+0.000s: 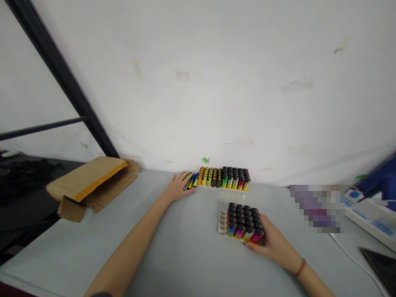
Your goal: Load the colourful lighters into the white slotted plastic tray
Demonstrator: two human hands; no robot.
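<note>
Cardboard box (88, 181) lies at the far left of the grey table (173, 255), flaps open and tipped on its side; its contents are not visible. Moving right, your left hand (178, 186) rests flat on the table with fingers spread, closed on nothing, its fingertips touching a few loose lighters (191, 181) that lie slanted against the end of the rear tray (225, 178). That tray stands against the white wall and holds upright lighters in rows, yellow-orange ones at its left and darker-capped ones at its right; it appears full.

Nearer to you and further right sits the front tray (241, 222). It is packed with black-capped lighters, except for one column of bare white slots along its left edge. Your right hand (274, 244) cups the tray's near right corner, thumb and fingers pressed on its edge.

In my judgement the lighters are light, rigid and smooth-sided, so they would slip readily; take each by the body below the cap. The tray looks thin and light, best held by two opposite edges and kept level.
</note>
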